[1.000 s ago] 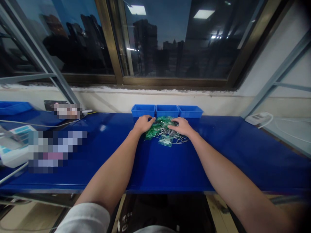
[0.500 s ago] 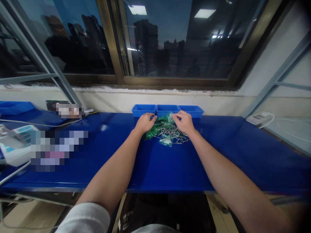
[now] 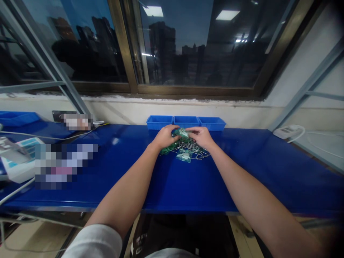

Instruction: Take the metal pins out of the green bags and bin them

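Observation:
A small green-tinted plastic bag point(image 3: 182, 133) with pale contents is held up between my two hands. My left hand point(image 3: 166, 138) has its thumb and fingers closed on the bag's left side. My right hand point(image 3: 202, 136) pinches its right side, fingers pressed together. Under them lies a heap of thin metal pins that look like rivets point(image 3: 191, 146). Another small clear-green bag point(image 3: 184, 155) with whitish pieces rests at the heap's front edge. More green plastic point(image 3: 167, 149) shows beneath my left hand, partly covered by it.
Three blue bins point(image 3: 186, 121) stand in a row against the wall behind the heap. On the blue table point(image 3: 188, 190), a white scale-like device point(image 3: 20, 161) sits at left, near a blurred-out patch. A white power strip point(image 3: 288, 132) lies at right, below a grey metal frame.
My hands have come closer together over the heap. The green bag is now lower and stretched between both hands; before, my right hand lifted its upper corner.

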### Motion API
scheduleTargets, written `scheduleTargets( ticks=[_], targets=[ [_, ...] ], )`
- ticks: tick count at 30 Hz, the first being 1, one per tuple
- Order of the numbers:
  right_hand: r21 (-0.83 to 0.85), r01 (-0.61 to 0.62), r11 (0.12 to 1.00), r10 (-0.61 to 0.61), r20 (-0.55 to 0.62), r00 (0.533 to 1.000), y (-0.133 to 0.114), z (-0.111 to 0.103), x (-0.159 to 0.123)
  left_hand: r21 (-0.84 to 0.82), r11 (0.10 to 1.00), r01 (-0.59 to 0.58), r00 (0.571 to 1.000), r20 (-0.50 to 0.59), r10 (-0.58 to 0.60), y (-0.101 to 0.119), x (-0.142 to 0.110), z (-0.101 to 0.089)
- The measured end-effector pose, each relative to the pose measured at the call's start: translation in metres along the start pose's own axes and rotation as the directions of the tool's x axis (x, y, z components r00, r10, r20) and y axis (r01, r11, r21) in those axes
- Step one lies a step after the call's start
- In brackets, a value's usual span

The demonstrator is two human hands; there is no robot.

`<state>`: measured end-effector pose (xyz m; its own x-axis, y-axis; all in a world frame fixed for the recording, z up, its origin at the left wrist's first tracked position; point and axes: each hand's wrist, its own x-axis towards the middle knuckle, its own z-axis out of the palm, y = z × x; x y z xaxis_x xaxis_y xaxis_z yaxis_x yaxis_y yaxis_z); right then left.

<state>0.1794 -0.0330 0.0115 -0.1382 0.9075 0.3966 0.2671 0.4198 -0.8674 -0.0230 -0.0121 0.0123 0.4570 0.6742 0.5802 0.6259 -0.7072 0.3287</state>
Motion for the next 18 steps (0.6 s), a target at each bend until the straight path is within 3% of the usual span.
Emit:
scheduleTargets(
  ticks=[6,11,18],
  targets=[
    [0.031,0.019,0.999,-0.019,-0.008,1.000,0.002,0.001,0.002,-0.034,0.999,-0.031,0.999,-0.016,0.030,0.001,0.002,0.001],
    [0.098,0.003,0.995,-0.003,-0.005,1.000,0.002,0.002,0.003,-0.078,0.997,0.010,0.997,-0.082,-0.017,0.006,0.001,0.002],
    [0.029,0.051,0.998,-0.049,-0.063,0.997,0.006,0.002,0.005,-0.402,0.909,0.111,0.979,-0.114,-0.170,0.005,0.006,0.014]
  ],
)
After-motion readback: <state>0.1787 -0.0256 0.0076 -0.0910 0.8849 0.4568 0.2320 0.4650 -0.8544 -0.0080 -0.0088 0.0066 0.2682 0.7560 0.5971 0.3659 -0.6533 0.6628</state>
